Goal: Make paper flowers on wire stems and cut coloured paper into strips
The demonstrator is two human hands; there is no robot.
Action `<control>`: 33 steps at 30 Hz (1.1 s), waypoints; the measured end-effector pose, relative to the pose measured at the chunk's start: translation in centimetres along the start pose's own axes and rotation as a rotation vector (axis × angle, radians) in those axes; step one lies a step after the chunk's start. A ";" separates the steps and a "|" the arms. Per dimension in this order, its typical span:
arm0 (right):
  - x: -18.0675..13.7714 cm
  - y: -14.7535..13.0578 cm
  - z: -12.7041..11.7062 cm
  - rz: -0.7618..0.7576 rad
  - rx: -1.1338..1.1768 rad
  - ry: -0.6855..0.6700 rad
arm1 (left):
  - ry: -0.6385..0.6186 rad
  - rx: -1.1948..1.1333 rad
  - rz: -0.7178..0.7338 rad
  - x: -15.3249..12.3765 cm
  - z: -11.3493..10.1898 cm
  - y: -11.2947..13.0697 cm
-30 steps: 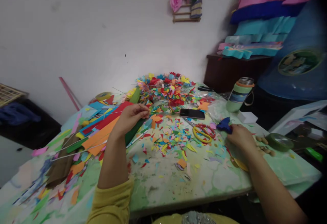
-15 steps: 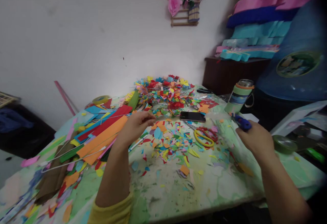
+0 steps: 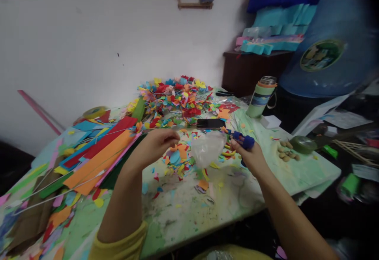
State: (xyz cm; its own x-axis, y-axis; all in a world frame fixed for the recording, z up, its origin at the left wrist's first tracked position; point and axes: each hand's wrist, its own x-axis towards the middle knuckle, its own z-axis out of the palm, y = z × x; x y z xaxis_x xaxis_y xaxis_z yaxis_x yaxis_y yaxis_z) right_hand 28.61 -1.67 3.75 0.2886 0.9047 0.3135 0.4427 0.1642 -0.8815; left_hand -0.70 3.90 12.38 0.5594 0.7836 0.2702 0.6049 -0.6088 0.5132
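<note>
My right hand (image 3: pixel 251 158) is wrapped round a blue glue gun (image 3: pixel 245 141), its front end pointing left over the table. A crumpled sheet of translucent plastic (image 3: pixel 207 149) is just left of the gun; whether it is attached cannot be made out. Across from it, my left hand (image 3: pixel 156 145) has its fingers curled together in a pinch, and what they hold is hidden. Between and below both hands lie small coloured paper pieces (image 3: pixel 175 158). Yellow-handled scissors (image 3: pixel 228 153) show only in part behind the plastic. A black phone (image 3: pixel 211 123) rests beyond the hands.
Colourful paper flowers (image 3: pixel 180 98) are heaped at the back by the wall. Paper strips (image 3: pixel 97 161) and wires cover the left side. A green bottle (image 3: pixel 257 102), a white block (image 3: pixel 270 121), brown nut-like pieces (image 3: pixel 286 153) and a tape roll (image 3: pixel 303 144) stand to the right.
My right hand has brought the glue gun leftward, closer to my left hand. Translucent plastic now shows between them, covering part of the scissors. The view has shifted right and down.
</note>
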 end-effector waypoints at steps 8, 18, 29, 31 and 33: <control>1.6 5.1 -4.7 -0.150 -0.763 0.257 | 0.156 -0.042 -0.075 -0.9 -2.1 -1.7; 0.2 5.2 -4.7 -0.277 -0.390 0.008 | 0.194 -0.067 -0.102 -0.9 -2.0 -2.7; -3.3 1.1 -0.3 0.171 0.669 0.036 | -0.278 -0.884 -0.127 -0.8 3.5 5.5; -3.6 0.5 0.2 0.233 0.748 0.014 | -0.216 -0.929 -0.093 -0.6 4.3 5.7; -4.0 0.2 0.7 0.258 0.795 -0.016 | -0.135 -0.926 -0.068 -0.3 4.6 5.6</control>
State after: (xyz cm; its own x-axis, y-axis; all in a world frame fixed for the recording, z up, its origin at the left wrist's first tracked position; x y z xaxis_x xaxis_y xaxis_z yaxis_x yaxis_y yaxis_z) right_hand 26.97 -4.98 2.08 0.2841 0.9564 0.0682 -0.3679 0.1744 -0.9133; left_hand 5.12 -0.32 11.45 0.6357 0.7574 0.1487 -0.0208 -0.1758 0.9842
